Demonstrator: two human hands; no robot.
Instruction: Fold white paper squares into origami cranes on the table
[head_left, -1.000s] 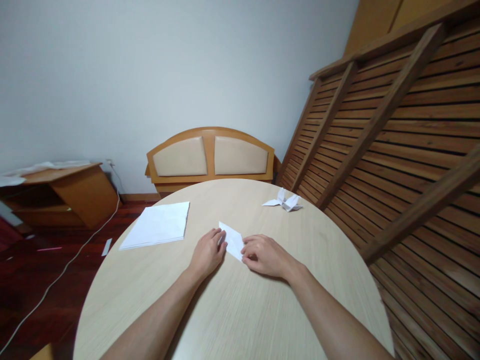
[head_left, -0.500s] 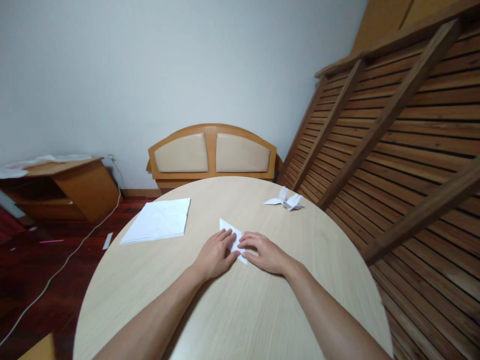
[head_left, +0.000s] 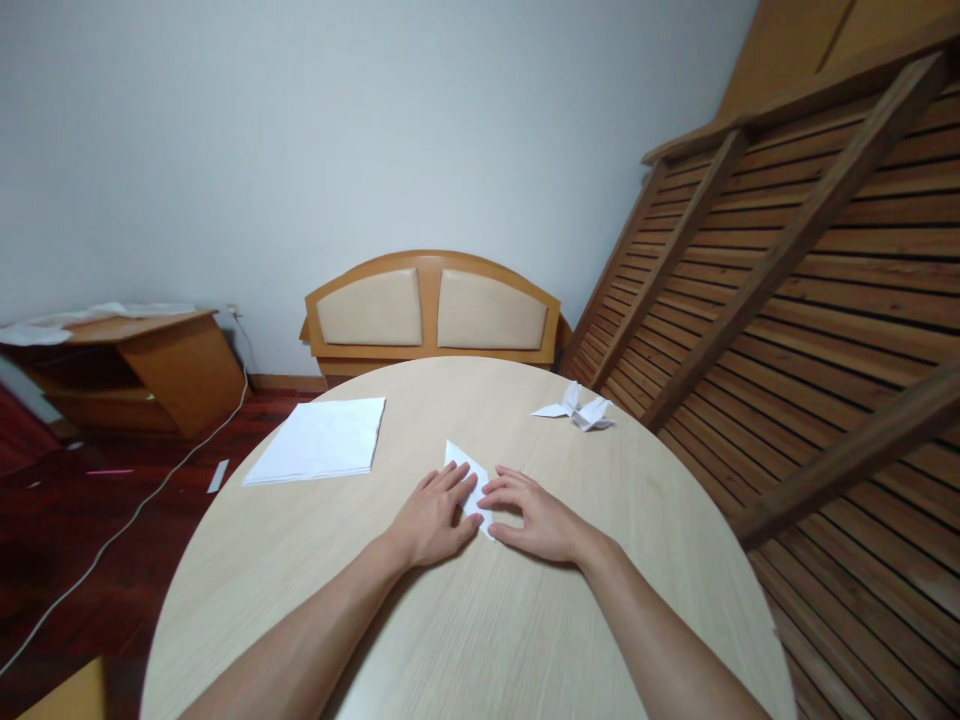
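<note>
A small folded piece of white paper [head_left: 458,456] lies on the round table [head_left: 442,640] in front of me, its pointed tip showing past my fingers. My left hand [head_left: 435,513] rests palm down on the paper's left side, fingers spread and thumb apart. From the right, my right hand [head_left: 538,515] touches the paper's edge with its fingertips; the thumb sits near the lower corner, well apart from the bent fingers. Parts of the paper are covered by both hands, so its full shape is hidden.
A stack of white paper sheets [head_left: 319,440] lies at the table's left. Folded paper cranes [head_left: 589,412] stand near the far right edge. Beyond are a headboard [head_left: 433,262] and a leaning slatted wooden frame [head_left: 750,330]. A white cable [head_left: 142,505] runs across the floor.
The whole view has shifted slightly. My right thumb and fingers are spread a little wider at the paper's edge; the left hand stays on the paper.
</note>
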